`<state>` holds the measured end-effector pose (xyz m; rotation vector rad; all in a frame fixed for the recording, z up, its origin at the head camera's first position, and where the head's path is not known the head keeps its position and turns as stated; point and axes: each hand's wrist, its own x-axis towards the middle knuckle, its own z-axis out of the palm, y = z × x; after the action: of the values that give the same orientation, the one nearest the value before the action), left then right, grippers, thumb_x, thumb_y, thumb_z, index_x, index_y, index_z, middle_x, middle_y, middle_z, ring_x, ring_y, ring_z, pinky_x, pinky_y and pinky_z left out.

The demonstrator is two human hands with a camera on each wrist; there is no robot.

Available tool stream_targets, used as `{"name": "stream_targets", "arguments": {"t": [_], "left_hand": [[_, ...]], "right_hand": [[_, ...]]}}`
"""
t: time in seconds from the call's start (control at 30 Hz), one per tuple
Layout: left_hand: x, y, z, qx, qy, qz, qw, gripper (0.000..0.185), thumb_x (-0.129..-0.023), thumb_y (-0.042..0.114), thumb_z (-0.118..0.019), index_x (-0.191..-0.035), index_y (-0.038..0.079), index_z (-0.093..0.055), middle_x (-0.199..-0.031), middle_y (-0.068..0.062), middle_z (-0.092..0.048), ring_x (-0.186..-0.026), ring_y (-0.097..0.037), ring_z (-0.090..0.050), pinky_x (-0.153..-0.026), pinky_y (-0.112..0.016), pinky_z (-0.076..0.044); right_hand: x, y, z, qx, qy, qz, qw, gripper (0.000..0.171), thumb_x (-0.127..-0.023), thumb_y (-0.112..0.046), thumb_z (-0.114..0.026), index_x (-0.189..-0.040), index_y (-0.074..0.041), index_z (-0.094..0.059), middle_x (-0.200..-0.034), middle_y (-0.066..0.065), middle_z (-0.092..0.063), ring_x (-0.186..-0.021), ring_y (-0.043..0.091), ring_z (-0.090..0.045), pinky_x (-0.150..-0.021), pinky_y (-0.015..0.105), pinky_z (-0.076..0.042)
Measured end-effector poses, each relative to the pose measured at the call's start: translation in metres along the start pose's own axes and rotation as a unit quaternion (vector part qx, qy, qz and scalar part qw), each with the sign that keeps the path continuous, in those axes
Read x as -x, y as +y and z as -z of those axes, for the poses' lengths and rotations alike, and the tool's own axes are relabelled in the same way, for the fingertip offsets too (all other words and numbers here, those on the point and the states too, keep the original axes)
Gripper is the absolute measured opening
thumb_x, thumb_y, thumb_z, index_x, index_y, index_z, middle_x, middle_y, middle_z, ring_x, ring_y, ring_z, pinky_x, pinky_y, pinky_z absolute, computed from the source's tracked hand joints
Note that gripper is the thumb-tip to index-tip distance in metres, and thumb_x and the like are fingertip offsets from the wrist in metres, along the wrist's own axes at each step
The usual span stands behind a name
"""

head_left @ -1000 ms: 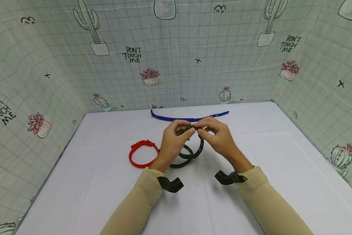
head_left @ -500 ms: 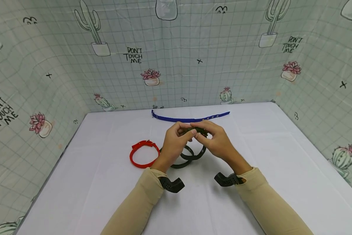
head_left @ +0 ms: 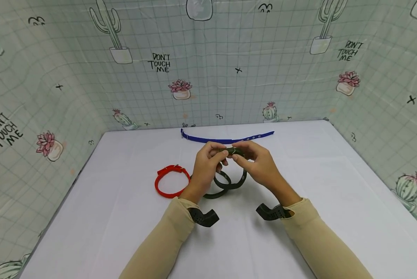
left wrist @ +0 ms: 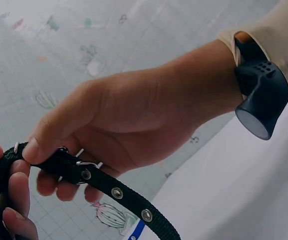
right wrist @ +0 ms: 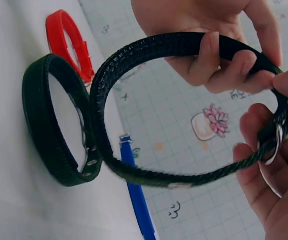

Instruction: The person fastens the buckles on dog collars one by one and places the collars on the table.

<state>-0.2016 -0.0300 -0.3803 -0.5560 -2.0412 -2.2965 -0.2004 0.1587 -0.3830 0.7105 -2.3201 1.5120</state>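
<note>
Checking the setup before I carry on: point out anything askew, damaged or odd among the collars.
Nothing looks damaged. The one mismatch: the blue webbing collar lies unbuckled and flat near the table's far edge, while the red collar and a black collar lie closed in loops. Both hands hold another black webbing collar at its buckle.

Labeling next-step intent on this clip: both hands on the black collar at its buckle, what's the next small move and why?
Probably pull the strap end on through the buckle. The right hand pinches the black collar at the buckle, the left hand holds the strap beside it, and the loop is already formed.
</note>
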Motion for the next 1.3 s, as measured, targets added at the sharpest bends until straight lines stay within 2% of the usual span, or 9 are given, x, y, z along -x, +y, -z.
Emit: {"name": "stream_targets", "arguments": {"t": [0.2, 0.3, 0.47, 0.63, 0.77, 0.87, 0.93, 1.1, 1.3], "left_hand": [[-0.001, 0.0, 0.003, 0.05, 0.026, 0.018, 0.9983, 0.018, -0.099, 0.013, -0.059, -0.114, 0.004, -0.056, -0.092, -0.007, -0.071, -0.072, -0.015, -0.058, -0.06, -0.023, -0.044], [-0.001, -0.001, 0.003, 0.07, 0.035, 0.026, 0.9966, 0.017, -0.099, 0.012, -0.058, -0.113, 0.003, -0.056, -0.092, -0.007, -0.071, -0.072, -0.014, -0.058, -0.06, -0.022, -0.044], [-0.002, -0.002, 0.003, 0.113, 0.056, 0.039, 0.9913, 0.016, -0.1, 0.01, -0.056, -0.114, 0.003, -0.055, -0.094, -0.01, -0.07, -0.073, -0.014, -0.057, -0.06, -0.022, -0.045], [-0.004, -0.001, 0.003, 0.139, 0.071, 0.049, 0.9866, 0.017, -0.102, 0.009, -0.054, -0.118, 0.002, -0.053, -0.099, -0.014, -0.069, -0.078, -0.016, -0.059, -0.065, -0.024, -0.047], [-0.007, -0.002, 0.003, 0.089, 0.059, 0.051, 0.993, 0.02, -0.103, 0.013, -0.057, -0.12, 0.003, -0.054, -0.107, -0.017, -0.07, -0.086, -0.019, -0.064, -0.075, -0.027, -0.051], [-0.008, -0.004, 0.003, 0.017, 0.051, 0.049, 0.9973, 0.022, -0.102, 0.019, -0.061, -0.118, 0.005, -0.056, -0.108, -0.013, -0.072, -0.091, -0.021, -0.067, -0.081, -0.03, -0.052], [-0.007, -0.006, 0.004, -0.035, 0.048, 0.048, 0.9971, 0.022, -0.101, 0.021, -0.063, -0.117, 0.006, -0.059, -0.105, -0.008, -0.073, -0.091, -0.02, -0.068, -0.08, -0.031, -0.053], [-0.004, -0.011, 0.004, -0.136, 0.04, 0.049, 0.9886, 0.022, -0.098, 0.024, -0.068, -0.114, 0.01, -0.065, -0.1, -0.001, -0.07, -0.089, -0.017, -0.066, -0.074, -0.032, -0.055], [-0.003, -0.013, 0.001, -0.203, 0.024, 0.063, 0.9769, 0.032, -0.094, 0.026, -0.072, -0.122, 0.012, -0.067, -0.106, 0.002, -0.068, -0.091, -0.013, -0.067, -0.075, -0.031, -0.056]], "right_hand": [[0.002, 0.005, 0.001, -0.022, -0.008, -0.026, 0.999, 0.032, -0.094, -0.018, -0.072, -0.125, -0.01, -0.066, -0.102, 0.007, -0.071, -0.087, 0.019, -0.07, -0.077, 0.029, -0.056], [0.003, 0.007, 0.001, -0.034, -0.015, -0.036, 0.999, 0.033, -0.094, -0.016, -0.073, -0.125, -0.009, -0.065, -0.101, 0.009, -0.071, -0.086, 0.02, -0.071, -0.079, 0.03, -0.056], [0.008, 0.014, 0.004, -0.012, -0.028, -0.07, 0.997, 0.037, -0.095, -0.019, -0.072, -0.128, -0.007, -0.062, -0.1, 0.008, -0.072, -0.086, 0.019, -0.071, -0.08, 0.029, -0.056], [0.014, 0.025, 0.011, 0.017, -0.037, -0.105, 0.994, 0.039, -0.095, -0.025, -0.071, -0.127, -0.003, -0.062, -0.101, 0.009, -0.073, -0.084, 0.02, -0.07, -0.071, 0.034, -0.057], [0.015, 0.029, 0.019, 0.019, -0.03, -0.11, 0.993, 0.033, -0.097, -0.022, -0.068, -0.122, 0.0, -0.064, -0.099, 0.009, -0.074, -0.082, 0.022, -0.07, -0.065, 0.037, -0.057], [0.014, 0.03, 0.025, 0.01, -0.022, -0.113, 0.993, 0.029, -0.099, -0.02, -0.065, -0.12, 0.0, -0.064, -0.097, 0.01, -0.075, -0.081, 0.025, -0.07, -0.062, 0.036, -0.057], [0.014, 0.03, 0.029, 0.013, -0.017, -0.121, 0.992, 0.027, -0.1, -0.02, -0.064, -0.119, -0.001, -0.065, -0.097, 0.01, -0.075, -0.081, 0.024, -0.07, -0.06, 0.033, -0.056], [0.013, 0.033, 0.037, 0.032, -0.009, -0.145, 0.989, 0.024, -0.1, -0.023, -0.064, -0.118, -0.005, -0.066, -0.096, 0.007, -0.075, -0.078, 0.021, -0.07, -0.055, 0.033, -0.055], [0.01, 0.035, 0.045, 0.045, -0.026, -0.167, 0.985, 0.025, -0.1, -0.024, -0.063, -0.117, -0.004, -0.066, -0.098, 0.01, -0.074, -0.08, 0.022, -0.069, -0.053, 0.035, -0.055]]}}
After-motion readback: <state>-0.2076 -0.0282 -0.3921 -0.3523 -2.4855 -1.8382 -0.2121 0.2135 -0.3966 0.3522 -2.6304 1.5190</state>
